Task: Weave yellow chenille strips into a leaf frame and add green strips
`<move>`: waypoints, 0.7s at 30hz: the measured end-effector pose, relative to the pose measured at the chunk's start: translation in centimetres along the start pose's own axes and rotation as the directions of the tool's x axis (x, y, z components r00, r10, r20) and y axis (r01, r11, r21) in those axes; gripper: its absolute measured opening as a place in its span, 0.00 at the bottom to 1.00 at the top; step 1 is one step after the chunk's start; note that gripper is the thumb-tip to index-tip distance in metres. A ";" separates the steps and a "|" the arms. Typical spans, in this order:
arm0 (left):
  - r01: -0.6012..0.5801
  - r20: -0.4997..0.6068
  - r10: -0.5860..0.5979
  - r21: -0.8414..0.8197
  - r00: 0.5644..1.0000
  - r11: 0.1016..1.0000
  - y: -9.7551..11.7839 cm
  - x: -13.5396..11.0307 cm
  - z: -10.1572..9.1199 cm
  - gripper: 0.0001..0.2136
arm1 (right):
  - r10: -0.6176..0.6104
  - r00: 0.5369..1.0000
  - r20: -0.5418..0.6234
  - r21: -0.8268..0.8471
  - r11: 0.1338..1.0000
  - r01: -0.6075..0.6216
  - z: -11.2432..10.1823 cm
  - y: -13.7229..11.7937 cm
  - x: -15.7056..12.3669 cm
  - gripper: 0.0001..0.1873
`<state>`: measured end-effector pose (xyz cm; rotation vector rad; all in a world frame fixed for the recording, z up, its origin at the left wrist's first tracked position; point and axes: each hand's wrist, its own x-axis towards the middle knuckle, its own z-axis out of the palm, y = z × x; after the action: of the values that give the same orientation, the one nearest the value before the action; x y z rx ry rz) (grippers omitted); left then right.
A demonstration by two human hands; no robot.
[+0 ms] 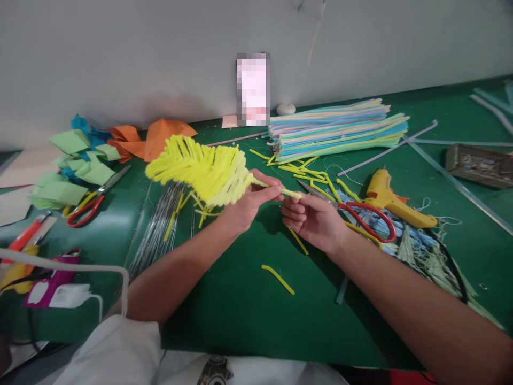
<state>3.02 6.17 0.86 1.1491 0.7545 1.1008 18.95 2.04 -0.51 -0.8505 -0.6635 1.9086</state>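
Note:
A yellow pipe-cleaner leaf (200, 166), bright at its far end and paler near the stem, is held up above the green table. My left hand (250, 200) pinches its twisted stem just below the blade. Farther down, the fingers of my right hand (315, 219) close on the stem's tip. Red-handled scissors (371, 219) lie beside my right wrist, blades pointing toward the hands. Short cut pieces of yellow pipe cleaner (304, 171) are scattered behind my hands, and one piece (278, 279) lies in front.
Bundled pastel pipe cleaners (336, 131) lie at the back near a propped phone (253, 88). A yellow glue gun (395, 200) rests on tassels at right. Metal wires (154, 230), folded green paper (60, 190), a second pair of scissors (86, 211) and a power strip (52, 283) are at left.

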 end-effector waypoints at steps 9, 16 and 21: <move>-0.027 -0.125 0.039 0.091 0.991 0.995 -1.0 -0.3 0.3 0.12 | -0.307 0.918 -0.253 -0.196 0.945 0.262 0.0 0.8 0.5 0.14; -0.143 -0.172 0.171 0.162 0.970 0.976 -0.7 -0.7 0.6 0.12 | -0.527 0.808 -0.264 -0.388 0.825 0.411 -0.4 1.8 0.2 0.08; -0.258 -0.123 0.293 0.241 0.948 0.936 -1.0 -0.7 0.5 0.10 | -0.523 0.805 -0.281 -0.419 0.821 0.387 -0.4 1.7 0.2 0.07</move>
<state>3.56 5.26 -0.02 1.4003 0.8737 1.3814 18.31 1.52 -2.07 -1.1268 -0.8785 1.1499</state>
